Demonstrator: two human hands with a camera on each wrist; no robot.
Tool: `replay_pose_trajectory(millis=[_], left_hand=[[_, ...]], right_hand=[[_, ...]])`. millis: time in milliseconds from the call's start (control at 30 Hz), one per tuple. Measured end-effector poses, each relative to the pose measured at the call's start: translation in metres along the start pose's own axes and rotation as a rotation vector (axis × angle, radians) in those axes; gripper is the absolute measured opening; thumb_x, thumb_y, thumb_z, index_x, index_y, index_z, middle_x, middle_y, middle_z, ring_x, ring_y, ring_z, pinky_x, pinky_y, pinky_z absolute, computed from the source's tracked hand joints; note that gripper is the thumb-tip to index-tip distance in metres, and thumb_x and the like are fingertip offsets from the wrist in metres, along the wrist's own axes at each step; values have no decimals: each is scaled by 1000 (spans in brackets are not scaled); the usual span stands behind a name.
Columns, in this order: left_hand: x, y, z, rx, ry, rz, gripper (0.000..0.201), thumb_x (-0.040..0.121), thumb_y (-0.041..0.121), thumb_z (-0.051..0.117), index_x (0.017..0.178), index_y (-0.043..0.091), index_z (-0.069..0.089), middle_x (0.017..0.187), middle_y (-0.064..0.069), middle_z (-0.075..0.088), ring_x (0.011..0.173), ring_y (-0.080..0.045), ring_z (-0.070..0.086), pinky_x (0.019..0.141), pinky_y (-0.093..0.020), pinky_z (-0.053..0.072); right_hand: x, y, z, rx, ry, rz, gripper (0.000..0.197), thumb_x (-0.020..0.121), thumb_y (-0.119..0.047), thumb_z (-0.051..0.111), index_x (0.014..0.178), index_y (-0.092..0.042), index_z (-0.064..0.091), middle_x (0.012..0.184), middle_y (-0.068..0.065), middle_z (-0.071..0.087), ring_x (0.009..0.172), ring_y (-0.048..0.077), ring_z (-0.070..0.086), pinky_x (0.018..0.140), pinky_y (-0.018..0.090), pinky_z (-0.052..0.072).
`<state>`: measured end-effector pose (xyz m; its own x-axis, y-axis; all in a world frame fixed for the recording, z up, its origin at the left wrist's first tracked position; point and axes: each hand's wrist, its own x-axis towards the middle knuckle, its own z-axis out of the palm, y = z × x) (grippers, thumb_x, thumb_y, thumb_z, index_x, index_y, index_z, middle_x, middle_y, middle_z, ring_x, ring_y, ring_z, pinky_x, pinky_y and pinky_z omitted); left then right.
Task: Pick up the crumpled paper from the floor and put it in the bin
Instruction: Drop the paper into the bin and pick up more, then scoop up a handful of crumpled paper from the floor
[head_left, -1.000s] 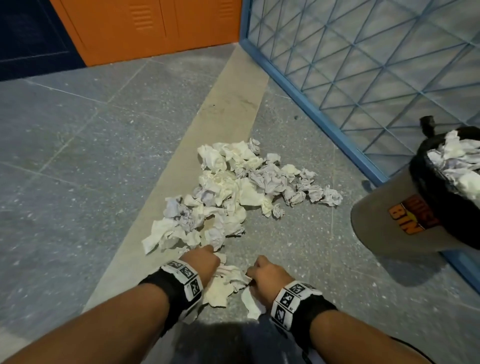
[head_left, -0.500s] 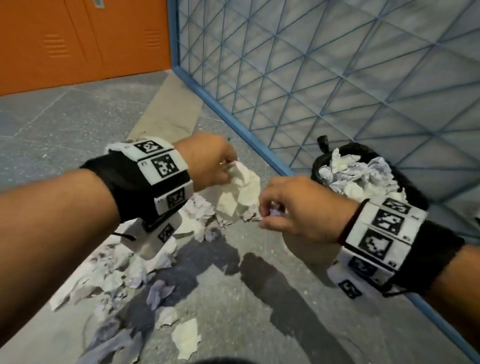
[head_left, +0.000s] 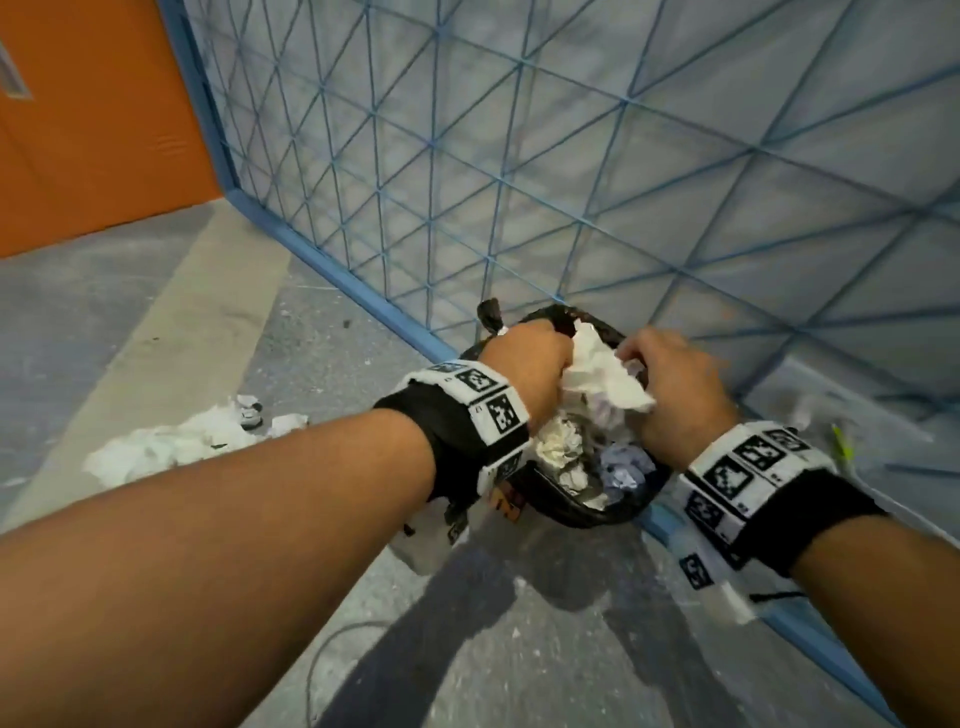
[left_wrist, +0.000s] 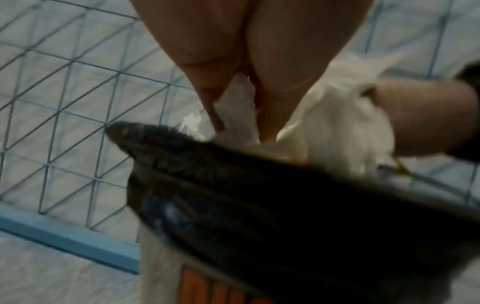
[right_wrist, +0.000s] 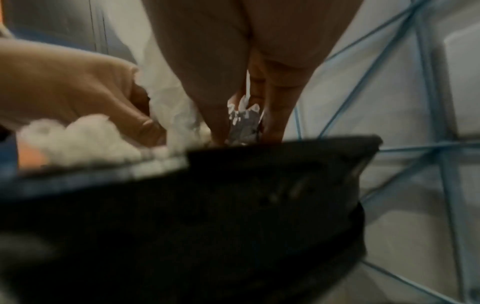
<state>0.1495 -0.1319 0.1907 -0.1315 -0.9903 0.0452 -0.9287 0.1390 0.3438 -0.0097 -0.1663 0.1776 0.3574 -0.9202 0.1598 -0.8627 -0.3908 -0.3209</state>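
Both hands hover over the bin (head_left: 582, 512), a grey pail lined with a black bag, standing against the blue mesh fence. My left hand (head_left: 530, 364) and right hand (head_left: 670, 384) together grip a bunch of crumpled white paper (head_left: 602, 379) just above the bin's mouth. In the left wrist view the left fingers (left_wrist: 207, 86) pinch a wad of paper (left_wrist: 239, 107) above the black liner (left_wrist: 259, 185). In the right wrist view the right fingers (right_wrist: 278, 98) pinch a small grey-white scrap (right_wrist: 242, 117). Several crumpled balls (head_left: 561, 452) lie inside the bin.
A pile of crumpled paper (head_left: 171, 447) lies on the grey floor at the left, behind my left forearm. The blue mesh fence (head_left: 519, 182) runs right behind the bin. An orange wall (head_left: 93, 119) stands at the far left. A thin cable (head_left: 322, 670) loops on the floor nearby.
Both hands took paper from the floor pile, lifted it and carried it right to above the bin. The view swung from the pile towards the bin and fence.
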Motion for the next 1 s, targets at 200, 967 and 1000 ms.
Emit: replay_pose_trajectory(millis=[200,967,1000], left_hand=[[11,9,18,166,-313,-77,13,91,14,52,94,7,63,84,-11,56,95,-29,58,73,-31,41],[-116,-133,-96,-43,47,-176,26,89,23,57,113,23,67,109,1,70,100,-16,63,82,-20,41],[-133,-151,-94,-11,8,-227,26,89,23,58,112,21,68,108,0,70,99,-18,63,79,-19,40]], right_hand=[[7,2,28,-310,-401,-2,27,85,-16,55,111,-9,62,115,16,61,107,34,59,85,33,47],[-2,-156,-22,44,89,-395,25,78,-9,55,101,-15,64,104,8,64,100,27,58,87,34,44],[-8,-178,-10,74,63,-456,25,77,-11,55,100,-15,64,102,7,63,98,27,58,85,34,44]])
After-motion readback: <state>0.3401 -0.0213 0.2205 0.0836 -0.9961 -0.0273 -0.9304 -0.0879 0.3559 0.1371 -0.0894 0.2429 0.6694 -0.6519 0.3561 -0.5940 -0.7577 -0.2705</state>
